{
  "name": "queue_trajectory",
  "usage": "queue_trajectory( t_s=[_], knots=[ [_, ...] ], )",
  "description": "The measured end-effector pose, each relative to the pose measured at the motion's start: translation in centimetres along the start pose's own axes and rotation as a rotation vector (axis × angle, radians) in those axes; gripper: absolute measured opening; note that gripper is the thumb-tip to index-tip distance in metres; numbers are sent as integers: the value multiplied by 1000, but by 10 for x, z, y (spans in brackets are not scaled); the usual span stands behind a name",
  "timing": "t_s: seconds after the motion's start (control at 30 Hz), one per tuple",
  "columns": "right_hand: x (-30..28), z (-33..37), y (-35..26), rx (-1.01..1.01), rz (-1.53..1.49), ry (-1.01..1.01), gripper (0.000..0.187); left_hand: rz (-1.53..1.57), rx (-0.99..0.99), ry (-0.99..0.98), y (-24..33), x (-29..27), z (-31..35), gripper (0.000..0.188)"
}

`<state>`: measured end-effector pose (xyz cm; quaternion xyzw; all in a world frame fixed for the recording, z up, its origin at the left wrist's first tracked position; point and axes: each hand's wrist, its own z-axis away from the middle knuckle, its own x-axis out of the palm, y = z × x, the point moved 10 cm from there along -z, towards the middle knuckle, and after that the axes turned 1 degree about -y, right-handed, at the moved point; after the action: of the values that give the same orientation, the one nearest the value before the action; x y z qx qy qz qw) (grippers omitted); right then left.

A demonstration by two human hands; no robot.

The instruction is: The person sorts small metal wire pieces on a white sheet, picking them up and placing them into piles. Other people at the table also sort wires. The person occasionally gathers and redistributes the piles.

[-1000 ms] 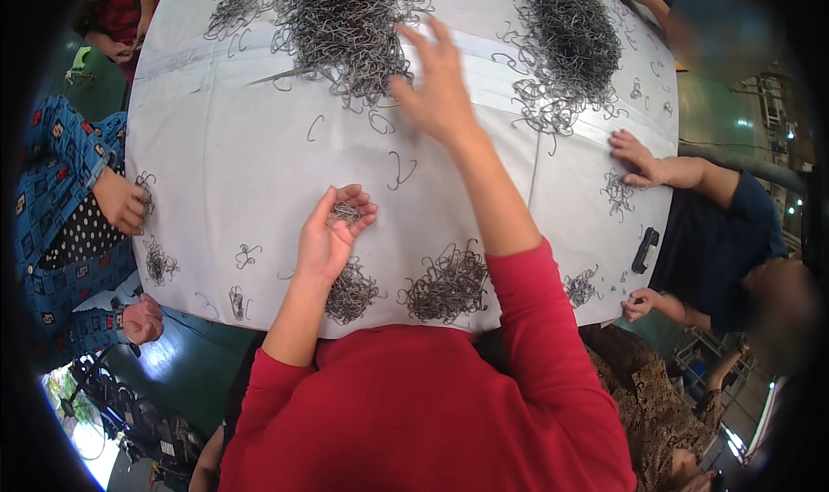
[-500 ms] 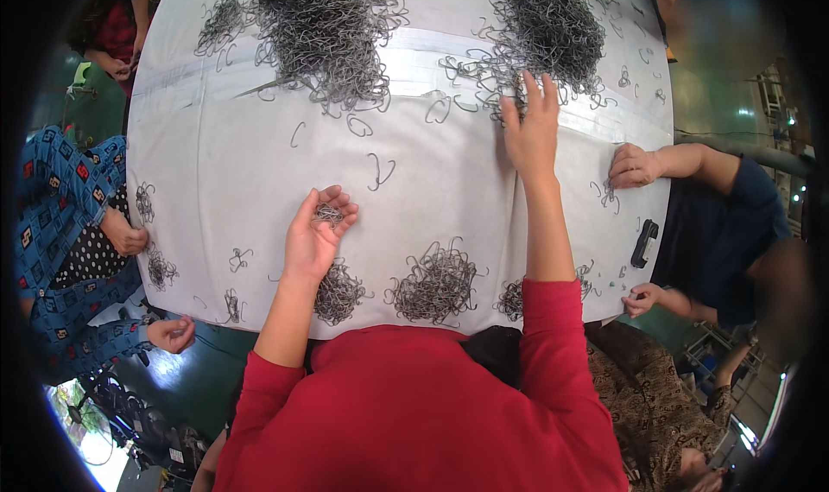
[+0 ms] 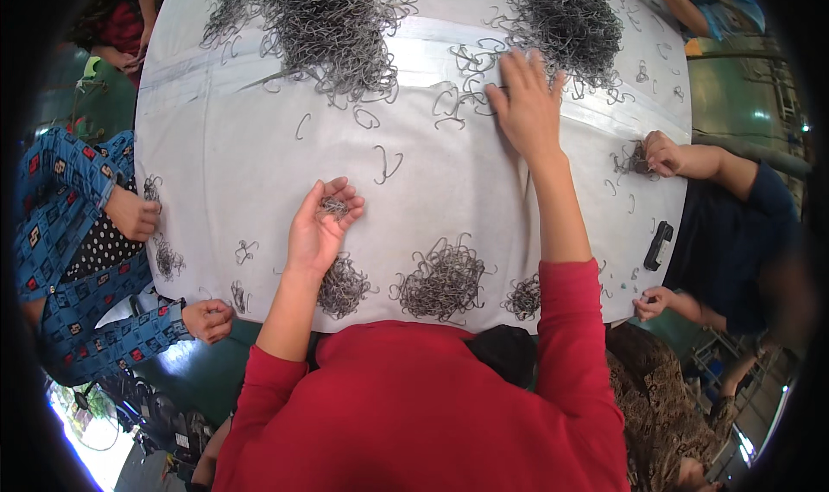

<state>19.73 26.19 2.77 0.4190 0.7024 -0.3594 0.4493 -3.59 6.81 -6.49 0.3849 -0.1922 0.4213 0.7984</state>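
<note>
Thin grey bent wire hooks, tangled.

A white cloth-covered desk fills the view. At 11 o'clock lies a big heap of grey wire hooks, and at 1 o'clock a second heap. Loose hooks lie scattered near the centre. Along the 6 o'clock edge sit three small piles. A small black device rests at 3 o'clock near the rim.
</note>
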Motion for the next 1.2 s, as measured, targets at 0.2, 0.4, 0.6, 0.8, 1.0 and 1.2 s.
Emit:
queue_trajectory(
  t_s=[0.2, 0.4, 0.6, 0.8, 1.0, 1.2],
  knots=[
    [3, 7, -12, -7, -119, -131, 37, 13, 10, -12, -1, -2, -1, 36],
    [-20, 67, -5, 16, -37, -204, 35, 14, -8, -40, -2, -1, -1, 36],
    [-3, 26, -29, 7, -254, -72, 39, -15, -15, -2, -2, 0, -2, 33],
    [7, 28, -88, -156, -213, -183, 34, 9, 8, -17, 0, -1, 0, 36],
    [-3, 14, -50, 67, -503, -209, 10, 12, -20, -32, -2, -4, 0, 36],
    [22, -72, 12, 132, -383, -152, 9, -7, -17, -25, -2, 0, 0, 38]
  ],
)
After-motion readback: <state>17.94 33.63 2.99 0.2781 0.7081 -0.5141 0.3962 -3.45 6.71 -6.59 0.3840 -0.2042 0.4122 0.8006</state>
